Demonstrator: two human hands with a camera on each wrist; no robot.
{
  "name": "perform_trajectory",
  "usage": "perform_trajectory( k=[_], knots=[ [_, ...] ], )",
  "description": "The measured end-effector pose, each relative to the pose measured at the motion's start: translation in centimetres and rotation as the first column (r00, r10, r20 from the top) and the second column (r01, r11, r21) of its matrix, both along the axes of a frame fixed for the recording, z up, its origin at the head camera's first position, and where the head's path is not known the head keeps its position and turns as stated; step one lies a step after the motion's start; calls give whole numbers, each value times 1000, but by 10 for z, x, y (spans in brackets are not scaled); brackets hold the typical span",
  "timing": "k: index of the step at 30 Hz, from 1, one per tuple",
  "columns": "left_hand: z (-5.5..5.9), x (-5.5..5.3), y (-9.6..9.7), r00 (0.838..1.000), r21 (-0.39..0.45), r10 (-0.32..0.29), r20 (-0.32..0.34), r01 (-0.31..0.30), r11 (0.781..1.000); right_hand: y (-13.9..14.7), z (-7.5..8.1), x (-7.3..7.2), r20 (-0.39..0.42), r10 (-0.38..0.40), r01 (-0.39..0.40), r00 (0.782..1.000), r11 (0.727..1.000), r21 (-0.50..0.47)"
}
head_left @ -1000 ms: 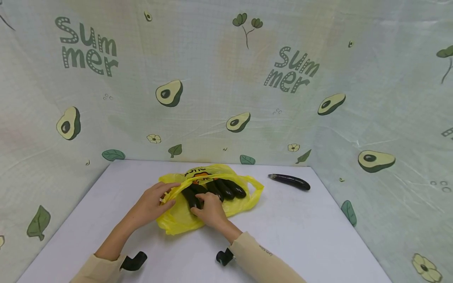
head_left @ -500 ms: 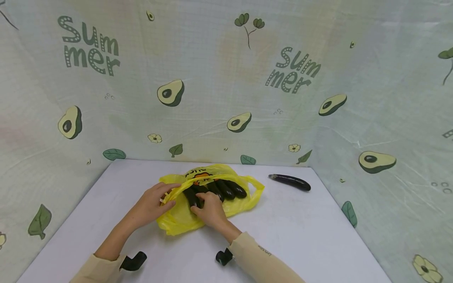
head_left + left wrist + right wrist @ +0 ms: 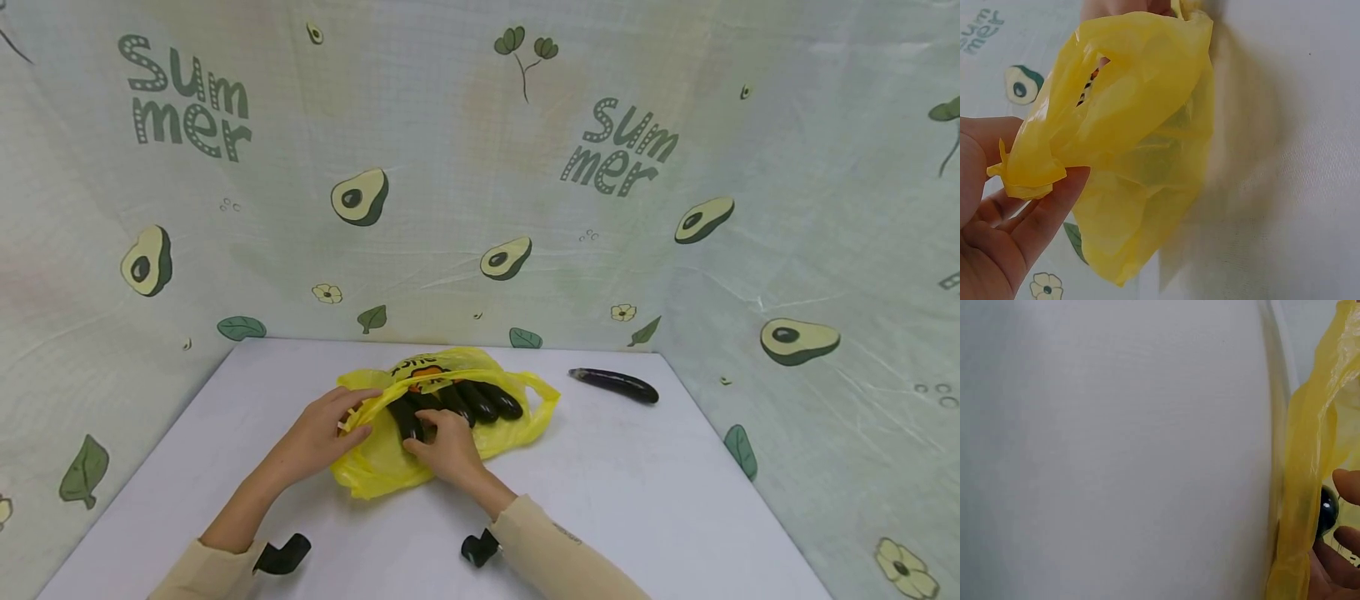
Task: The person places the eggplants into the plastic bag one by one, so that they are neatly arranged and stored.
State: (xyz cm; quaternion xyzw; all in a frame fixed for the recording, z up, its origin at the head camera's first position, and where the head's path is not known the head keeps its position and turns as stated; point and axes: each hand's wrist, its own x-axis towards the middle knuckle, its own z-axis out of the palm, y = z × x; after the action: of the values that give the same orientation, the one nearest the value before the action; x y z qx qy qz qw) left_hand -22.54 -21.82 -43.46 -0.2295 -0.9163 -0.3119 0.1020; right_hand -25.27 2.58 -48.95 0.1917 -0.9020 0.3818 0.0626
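A yellow plastic bag [image 3: 382, 471] lies on the white table with its mouth facing me, a dark print on its far side. Several glossy dark eggplants [image 3: 504, 403] lie side by side within it. My left hand [image 3: 322, 433] grips the bag's left edge, with bunched plastic between thumb and fingers in the left wrist view. Reaching into the mouth, my right hand [image 3: 450, 446] has thumb and fingers around the near end of the leftmost eggplant [image 3: 405, 419]. In the right wrist view that eggplant's rounded end [image 3: 1327, 511] shows between the fingertips, partly hidden by the bag.
One more eggplant [image 3: 615, 384] lies on the table [image 3: 637, 483] at the back right, outside the bag. A printed cloth [image 3: 435, 125] with avocados and leaves hangs behind and at both sides. Black wrist mounts [image 3: 285, 555] stick out from the cream sleeves [image 3: 566, 554].
Almost nothing differs. The right hand's fingers shift very slightly at the leftmost eggplant; the left hand keeps its hold on the bag's edge.
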Motion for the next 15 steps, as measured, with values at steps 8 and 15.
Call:
perform_trajectory(
  k=[8, 15],
  knots=[
    [-2, -1, 0, 1000, -3, 7, 3, -7, 1000, 36, 16, 3, 84, 88, -78, 993, 991, -106],
    [-4, -2, 0, 1000, -11, 20, 12, -19, 1000, 90, 31, 0, 80, 100, -90, 992, 989, -121]
  ],
)
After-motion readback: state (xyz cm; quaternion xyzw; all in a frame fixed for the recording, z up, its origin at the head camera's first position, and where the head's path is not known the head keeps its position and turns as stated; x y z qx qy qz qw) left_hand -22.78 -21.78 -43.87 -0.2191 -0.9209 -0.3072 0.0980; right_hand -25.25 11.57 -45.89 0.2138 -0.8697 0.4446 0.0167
